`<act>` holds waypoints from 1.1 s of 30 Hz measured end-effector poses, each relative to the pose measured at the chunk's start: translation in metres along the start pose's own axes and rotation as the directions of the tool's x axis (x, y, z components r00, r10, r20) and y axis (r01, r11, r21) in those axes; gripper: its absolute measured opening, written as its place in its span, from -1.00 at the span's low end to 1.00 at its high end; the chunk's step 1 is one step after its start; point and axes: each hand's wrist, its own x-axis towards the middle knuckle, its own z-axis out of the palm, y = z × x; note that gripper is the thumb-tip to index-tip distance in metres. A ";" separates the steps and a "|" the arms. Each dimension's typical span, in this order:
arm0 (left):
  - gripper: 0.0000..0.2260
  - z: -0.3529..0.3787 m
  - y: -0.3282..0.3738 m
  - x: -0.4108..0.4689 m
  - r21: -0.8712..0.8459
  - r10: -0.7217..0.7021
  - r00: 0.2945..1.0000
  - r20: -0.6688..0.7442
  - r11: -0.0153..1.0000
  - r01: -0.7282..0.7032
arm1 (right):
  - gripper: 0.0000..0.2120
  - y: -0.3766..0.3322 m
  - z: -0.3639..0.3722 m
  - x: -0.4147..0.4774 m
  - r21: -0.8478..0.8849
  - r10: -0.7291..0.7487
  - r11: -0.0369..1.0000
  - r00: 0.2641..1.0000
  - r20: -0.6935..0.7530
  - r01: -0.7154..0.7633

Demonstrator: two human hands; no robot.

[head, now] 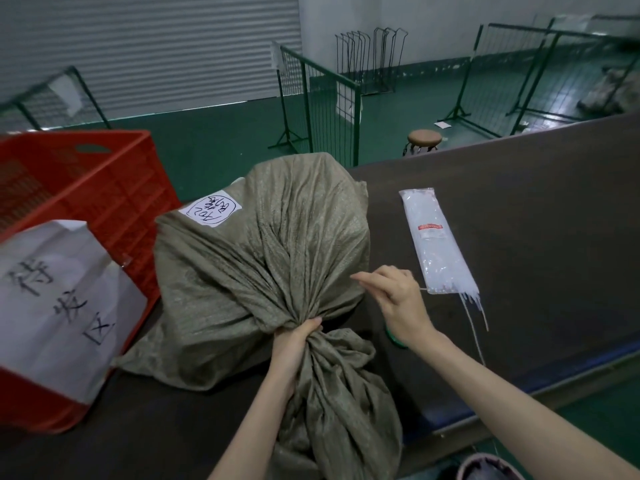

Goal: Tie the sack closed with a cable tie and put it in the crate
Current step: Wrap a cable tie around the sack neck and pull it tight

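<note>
A stuffed olive woven sack with a white handwritten label lies on the dark table. My left hand grips its gathered neck tightly, the loose mouth trailing toward me. My right hand hovers just right of the sack, index finger pointing at the fabric; a thin white cable tie seems pinched in it, its end showing beside the fingers. A clear packet of white cable ties lies to the right, several ties sticking out of its near end. The red plastic crate stands left of the sack.
A white paper sign with large characters hangs on the crate's near wall. Beyond the table are a green floor, wire mesh partitions and a round brown stool. A dark bin rim shows below the table's near edge.
</note>
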 end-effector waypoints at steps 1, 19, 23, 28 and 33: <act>-0.75 -0.001 0.000 0.000 0.001 0.001 1.000 0.006 1.000 -0.001 | -0.78 -0.006 0.002 0.001 0.080 0.012 0.997 1.000 0.005 -0.012; -0.76 -0.003 0.006 -0.008 0.043 0.026 1.000 0.006 0.999 -0.026 | -0.80 -0.044 0.020 -0.006 0.431 0.284 0.833 0.937 0.205 -0.347; -0.83 -0.004 0.009 -0.012 0.065 0.065 0.997 -0.029 0.996 -0.063 | -0.79 -0.032 0.019 -0.011 0.398 0.307 0.849 0.938 0.164 -0.348; -0.82 -0.003 0.010 -0.012 0.057 0.093 0.995 -0.027 0.994 -0.091 | -0.88 -0.016 0.025 -0.020 0.240 0.376 0.859 0.876 0.303 -0.452; -0.76 -0.003 0.010 -0.016 0.021 0.060 0.998 -0.010 0.998 -0.060 | -0.86 -0.007 0.025 -0.027 0.084 0.268 0.937 0.855 0.444 -0.338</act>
